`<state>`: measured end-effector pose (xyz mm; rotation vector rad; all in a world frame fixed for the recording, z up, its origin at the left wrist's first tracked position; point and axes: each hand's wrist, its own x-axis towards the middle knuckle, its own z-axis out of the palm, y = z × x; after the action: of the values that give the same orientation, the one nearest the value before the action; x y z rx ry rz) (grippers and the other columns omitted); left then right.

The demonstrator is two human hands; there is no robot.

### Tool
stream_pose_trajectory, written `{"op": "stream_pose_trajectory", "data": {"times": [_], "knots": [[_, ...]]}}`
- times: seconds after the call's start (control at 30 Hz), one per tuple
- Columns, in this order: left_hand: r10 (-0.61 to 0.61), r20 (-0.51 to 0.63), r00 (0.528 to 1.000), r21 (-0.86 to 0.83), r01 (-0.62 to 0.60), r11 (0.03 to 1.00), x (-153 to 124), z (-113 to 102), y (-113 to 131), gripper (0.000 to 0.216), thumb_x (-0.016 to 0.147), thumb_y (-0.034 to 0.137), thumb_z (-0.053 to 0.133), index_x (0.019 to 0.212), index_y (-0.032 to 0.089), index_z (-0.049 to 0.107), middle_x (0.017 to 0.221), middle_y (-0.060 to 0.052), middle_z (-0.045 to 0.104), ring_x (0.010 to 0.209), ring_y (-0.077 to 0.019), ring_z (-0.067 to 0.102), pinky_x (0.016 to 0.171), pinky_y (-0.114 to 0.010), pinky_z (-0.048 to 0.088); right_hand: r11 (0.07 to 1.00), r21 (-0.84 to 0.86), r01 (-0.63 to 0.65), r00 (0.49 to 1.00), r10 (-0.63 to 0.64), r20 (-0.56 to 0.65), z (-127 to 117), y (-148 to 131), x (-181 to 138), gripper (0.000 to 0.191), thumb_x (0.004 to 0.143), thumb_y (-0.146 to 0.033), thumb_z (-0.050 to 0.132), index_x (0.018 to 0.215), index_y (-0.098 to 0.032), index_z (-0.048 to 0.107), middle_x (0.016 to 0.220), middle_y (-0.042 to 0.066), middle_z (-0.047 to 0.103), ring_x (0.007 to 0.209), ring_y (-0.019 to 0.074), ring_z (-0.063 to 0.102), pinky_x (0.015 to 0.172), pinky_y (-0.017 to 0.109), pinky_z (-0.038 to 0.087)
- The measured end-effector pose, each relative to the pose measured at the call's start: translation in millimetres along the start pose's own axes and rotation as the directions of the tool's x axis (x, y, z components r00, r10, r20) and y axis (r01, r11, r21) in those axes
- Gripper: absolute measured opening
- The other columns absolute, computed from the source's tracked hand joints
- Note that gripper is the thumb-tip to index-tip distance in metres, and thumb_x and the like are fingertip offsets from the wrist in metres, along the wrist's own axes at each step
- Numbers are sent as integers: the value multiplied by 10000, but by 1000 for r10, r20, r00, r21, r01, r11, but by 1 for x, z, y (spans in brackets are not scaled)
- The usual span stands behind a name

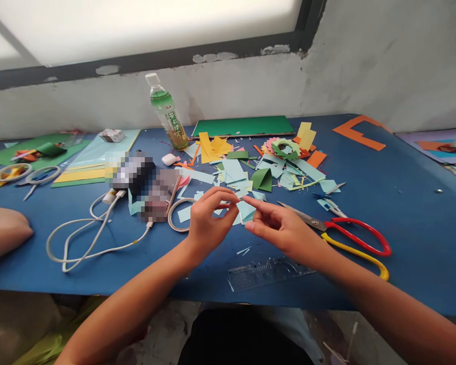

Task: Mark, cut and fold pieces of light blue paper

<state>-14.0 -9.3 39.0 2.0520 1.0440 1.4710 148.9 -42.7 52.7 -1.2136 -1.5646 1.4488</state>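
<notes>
Over the middle of the table my left hand (212,219) is closed in a pinch, thumb and index tips together. What it holds, if anything, is too small to make out. My right hand (279,225) points its index finger at those tips, almost touching them; its thumb stands apart and nothing shows in its grasp. Light blue paper scraps (233,171) lie just beyond both hands. Scissors with red and yellow handles (323,225) rest partly behind my right hand. A clear ruler (258,274) lies below, partly covered by my right forearm. Left of my left hand is a tape roll (171,215).
A green-labelled bottle (168,114) stands near the wall beside a green board (245,126). A layered paper flower (285,148) sits at the back. White cables (66,238) loop on the left, near another person's arm (5,230). Orange paper (359,132) lies back right.
</notes>
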Motion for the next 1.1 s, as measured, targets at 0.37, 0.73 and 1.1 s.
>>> {"op": "stream_pose_trajectory", "data": {"times": [0.37,0.73,1.1], "knots": [[-280,-39,959,-142,272,952,5,1,-2,141,672,53,581,713,180,626,771,-4,602,721,-115,586,512,-171,540,852,-508,130,990,-144,12,4,3,-4,560,857,-368,488,1368,-175,365,630,-39,537,522,110,453,517,236,339],[-308,-55,950,-168,295,941,6,-2,-5,122,663,72,590,720,170,633,769,-8,609,749,-129,592,546,-192,560,751,-637,175,977,-212,18,7,4,-4,567,855,-347,477,1380,-185,340,585,-47,564,502,124,484,511,245,326],[-412,28,911,-285,403,870,8,-1,1,71,657,144,653,723,165,637,723,-5,610,667,-123,593,477,-201,582,852,-482,204,949,-293,-116,4,2,-6,406,850,-322,511,1222,-165,554,550,-56,483,475,92,408,513,225,348]]}}
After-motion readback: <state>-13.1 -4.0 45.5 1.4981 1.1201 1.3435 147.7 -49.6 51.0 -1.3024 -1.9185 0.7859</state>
